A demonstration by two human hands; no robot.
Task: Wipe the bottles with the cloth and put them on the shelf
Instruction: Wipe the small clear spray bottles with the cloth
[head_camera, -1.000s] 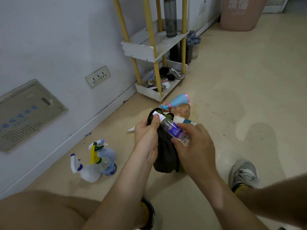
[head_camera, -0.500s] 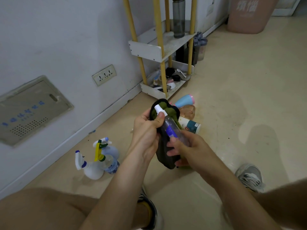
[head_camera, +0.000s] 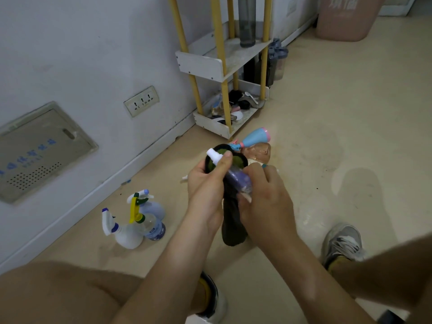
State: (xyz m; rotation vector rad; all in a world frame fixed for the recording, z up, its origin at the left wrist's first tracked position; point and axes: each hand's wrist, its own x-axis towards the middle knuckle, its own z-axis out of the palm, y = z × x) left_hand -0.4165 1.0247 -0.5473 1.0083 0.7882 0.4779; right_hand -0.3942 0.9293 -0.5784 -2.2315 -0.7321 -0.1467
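The person crouches on the floor (head_camera: 339, 118) and holds one small bottle (head_camera: 236, 179), with white cap and purple label, in both hands. The left hand (head_camera: 205, 185) grips the dark cloth (head_camera: 233, 226), its thumb pressing the bottle's neck. The right hand (head_camera: 265, 199) is closed round the bottle's lower part. Three trigger bottles (head_camera: 136, 222) stand near the wall (head_camera: 70, 54). Behind the hands lie one blue bottle (head_camera: 255, 137) and one brown bottle (head_camera: 260, 151). One grey bottle (head_camera: 246, 22) stands on the shelf (head_camera: 203, 66).

Left hand (head_camera: 205, 183) grips dark cloth (head_camera: 231, 220) and small bottle (head_camera: 236, 178) near its white cap. Right hand (head_camera: 264, 202) holds bottle base. Three spray bottles (head_camera: 133, 220) stand left; shelf (head_camera: 222, 64) far.
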